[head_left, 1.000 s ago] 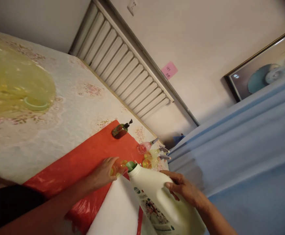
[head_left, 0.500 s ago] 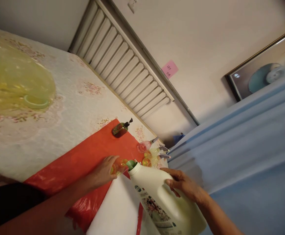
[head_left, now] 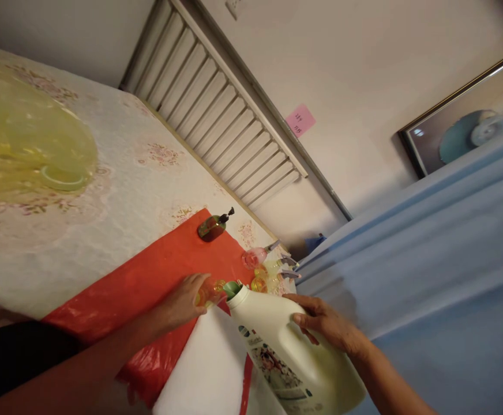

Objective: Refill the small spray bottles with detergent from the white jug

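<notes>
My right hand (head_left: 326, 324) grips the handle of a big white detergent jug (head_left: 284, 346) that is tilted, its green spout (head_left: 231, 289) pointing down to the left. Around a small clear orange bottle (head_left: 210, 291), which meets the spout, my left hand (head_left: 182, 302) is closed. Both are above a red plastic sheet (head_left: 147, 288) and a white cloth (head_left: 212, 369) on the table.
A dark pump bottle (head_left: 213, 226) stands on the red sheet further back. Pink and yellow spray bottles (head_left: 262, 266) cluster by the table's far corner. A yellow translucent basin (head_left: 22, 144) sits at the left. A blue cloth (head_left: 428, 259) fills the right, a white radiator (head_left: 225, 115) is behind.
The jug has shifted slightly and my right hand has moved a little down its handle. The left hand keeps the small bottle at the spout.
</notes>
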A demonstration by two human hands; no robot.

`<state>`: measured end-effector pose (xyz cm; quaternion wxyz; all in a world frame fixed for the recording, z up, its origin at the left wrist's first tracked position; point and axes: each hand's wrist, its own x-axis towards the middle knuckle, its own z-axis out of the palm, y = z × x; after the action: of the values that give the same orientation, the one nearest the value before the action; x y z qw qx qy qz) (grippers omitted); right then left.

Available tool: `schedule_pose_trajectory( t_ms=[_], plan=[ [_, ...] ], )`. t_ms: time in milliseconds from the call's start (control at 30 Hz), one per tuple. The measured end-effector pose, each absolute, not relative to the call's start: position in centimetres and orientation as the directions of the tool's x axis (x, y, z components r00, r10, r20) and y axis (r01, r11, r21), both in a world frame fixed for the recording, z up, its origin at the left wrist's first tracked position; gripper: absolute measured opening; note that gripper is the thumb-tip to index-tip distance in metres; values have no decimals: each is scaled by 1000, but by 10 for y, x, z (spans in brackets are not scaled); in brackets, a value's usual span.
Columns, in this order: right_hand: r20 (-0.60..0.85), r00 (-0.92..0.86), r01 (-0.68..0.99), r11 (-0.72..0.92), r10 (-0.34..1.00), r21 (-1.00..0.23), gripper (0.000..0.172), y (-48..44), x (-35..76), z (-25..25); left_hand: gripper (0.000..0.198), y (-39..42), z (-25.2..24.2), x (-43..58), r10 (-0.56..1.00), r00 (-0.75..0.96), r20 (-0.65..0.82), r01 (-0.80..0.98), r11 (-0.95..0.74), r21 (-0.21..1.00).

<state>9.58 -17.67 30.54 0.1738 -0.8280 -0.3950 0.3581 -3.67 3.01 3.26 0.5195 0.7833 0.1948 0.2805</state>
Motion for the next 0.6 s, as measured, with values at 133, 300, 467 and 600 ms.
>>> schedule_pose_trajectory(
  t_ms=[133, 300, 467, 600],
  plan=[
    [-453, 437, 523, -629, 777, -575, 61, -177, 97, 305, 67, 31, 33, -38, 575, 783, 237, 13, -396, 918],
    [-453, 425, 544, -621, 784, -564, 60, -177, 96, 307, 63, 30, 30, -35, 607, 752, 257, 7, -398, 917],
    [-457, 424, 541, -624, 782, -564, 60, -176, 94, 309, 64, 30, 24, -33, 601, 749, 278, -18, -401, 916],
    [-460, 435, 543, -633, 774, -552, 61, -176, 94, 309, 64, 30, 24, -33, 597, 752, 279, -16, -406, 914]
  ],
)
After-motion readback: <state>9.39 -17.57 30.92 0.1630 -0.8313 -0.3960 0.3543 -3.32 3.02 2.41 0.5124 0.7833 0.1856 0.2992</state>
